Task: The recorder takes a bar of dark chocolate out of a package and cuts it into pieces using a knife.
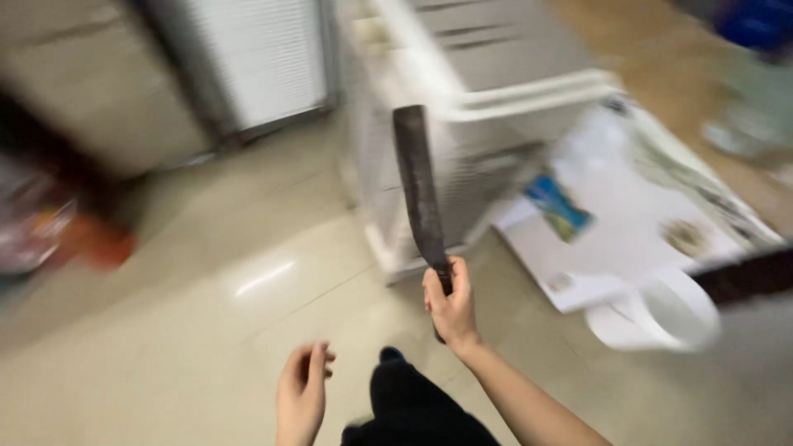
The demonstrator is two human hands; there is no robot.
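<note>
My right hand [450, 307] grips the handle of a long dark machete-like blade [417, 186], held upright with the tip pointing up in front of a white plastic chair [496, 107]. My left hand [301, 396] hangs lower left, empty, with fingers loosely curled and apart. Between my arms my dark trouser leg [409, 405] shows over the pale tiled floor [206, 330]. The whole view is blurred by motion.
Sheets of white paper or printed packaging [611, 215] lie on the floor to the right, with a white rounded plastic item [661, 318] beside them. A dark bar [747, 277] crosses the right edge. Blurred red and dark objects [58, 231] sit at left. A slatted panel [260, 58] stands behind.
</note>
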